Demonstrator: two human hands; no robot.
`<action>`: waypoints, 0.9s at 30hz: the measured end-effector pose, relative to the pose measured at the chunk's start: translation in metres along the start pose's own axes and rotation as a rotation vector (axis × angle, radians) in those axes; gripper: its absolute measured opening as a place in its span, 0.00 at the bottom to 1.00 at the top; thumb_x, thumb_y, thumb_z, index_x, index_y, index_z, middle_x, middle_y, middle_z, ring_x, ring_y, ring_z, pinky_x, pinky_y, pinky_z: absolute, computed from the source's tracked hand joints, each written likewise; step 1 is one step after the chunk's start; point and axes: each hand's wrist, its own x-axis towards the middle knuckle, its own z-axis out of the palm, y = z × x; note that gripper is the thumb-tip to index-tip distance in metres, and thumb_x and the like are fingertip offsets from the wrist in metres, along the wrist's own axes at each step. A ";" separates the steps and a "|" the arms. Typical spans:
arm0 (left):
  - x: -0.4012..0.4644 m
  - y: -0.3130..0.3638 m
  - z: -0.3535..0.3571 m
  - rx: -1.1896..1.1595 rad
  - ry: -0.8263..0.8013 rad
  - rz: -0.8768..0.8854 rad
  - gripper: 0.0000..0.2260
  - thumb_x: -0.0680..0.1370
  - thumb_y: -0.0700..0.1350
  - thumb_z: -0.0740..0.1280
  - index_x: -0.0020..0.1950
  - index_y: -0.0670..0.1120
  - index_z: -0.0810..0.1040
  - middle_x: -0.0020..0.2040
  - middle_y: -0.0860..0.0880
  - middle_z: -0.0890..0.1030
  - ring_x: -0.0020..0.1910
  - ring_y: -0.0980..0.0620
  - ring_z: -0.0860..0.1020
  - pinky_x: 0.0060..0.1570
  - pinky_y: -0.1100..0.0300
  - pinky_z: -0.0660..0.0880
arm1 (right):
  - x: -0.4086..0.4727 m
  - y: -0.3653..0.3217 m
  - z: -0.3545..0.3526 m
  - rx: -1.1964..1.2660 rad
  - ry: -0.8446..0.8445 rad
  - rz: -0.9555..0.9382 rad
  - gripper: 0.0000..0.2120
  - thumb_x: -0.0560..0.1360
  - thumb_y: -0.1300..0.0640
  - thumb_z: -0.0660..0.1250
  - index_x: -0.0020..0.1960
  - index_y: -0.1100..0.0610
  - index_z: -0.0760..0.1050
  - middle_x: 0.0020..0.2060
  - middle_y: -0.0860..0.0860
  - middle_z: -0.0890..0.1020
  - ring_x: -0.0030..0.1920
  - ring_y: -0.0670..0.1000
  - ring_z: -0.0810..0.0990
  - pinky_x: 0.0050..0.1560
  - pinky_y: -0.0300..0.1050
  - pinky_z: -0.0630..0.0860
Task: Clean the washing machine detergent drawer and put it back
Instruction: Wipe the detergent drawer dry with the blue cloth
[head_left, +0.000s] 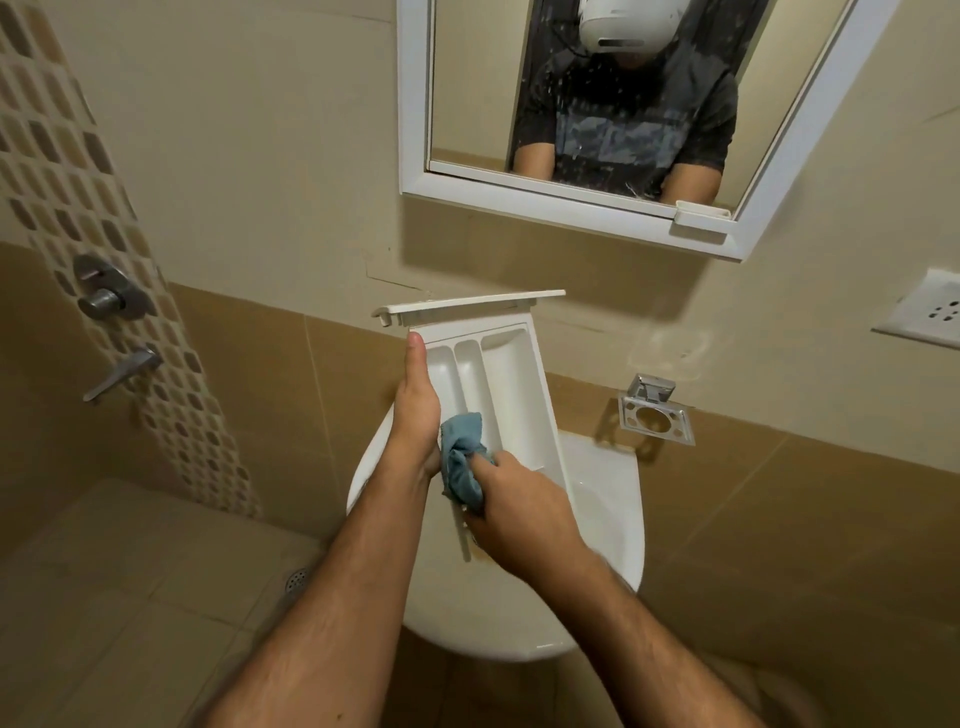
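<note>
The white detergent drawer is held above the basin, its front panel pointing away from me and its three compartments facing up. My left hand grips the drawer's left side, thumb lying along the rim. My right hand holds a bunched blue cloth and presses it into the near end of the drawer's compartments. The near end of the drawer is hidden behind the cloth and my right hand.
A white wash basin sits under the drawer against the tiled wall. Above hangs a white-framed mirror. A chrome holder is fixed to the wall at right, shower taps at left, a floor drain below.
</note>
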 end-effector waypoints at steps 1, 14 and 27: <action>0.000 -0.001 0.000 0.016 0.020 0.007 0.43 0.69 0.76 0.57 0.77 0.51 0.65 0.76 0.48 0.66 0.75 0.45 0.65 0.72 0.50 0.62 | -0.004 0.001 0.004 0.023 0.025 -0.008 0.13 0.78 0.48 0.64 0.62 0.46 0.69 0.50 0.50 0.76 0.42 0.54 0.79 0.38 0.45 0.74; 0.004 -0.007 -0.008 0.003 0.094 -0.033 0.43 0.72 0.75 0.55 0.78 0.49 0.62 0.77 0.47 0.65 0.75 0.44 0.64 0.74 0.45 0.60 | -0.042 0.018 0.003 0.025 0.049 -0.138 0.23 0.77 0.45 0.61 0.71 0.35 0.63 0.50 0.46 0.74 0.45 0.49 0.76 0.40 0.41 0.74; 0.006 -0.003 -0.008 -0.055 0.135 -0.019 0.41 0.74 0.74 0.55 0.78 0.48 0.61 0.76 0.48 0.66 0.75 0.46 0.65 0.72 0.44 0.64 | -0.060 0.016 0.018 0.125 0.172 -0.165 0.22 0.72 0.50 0.74 0.65 0.47 0.78 0.51 0.52 0.79 0.45 0.50 0.80 0.39 0.41 0.81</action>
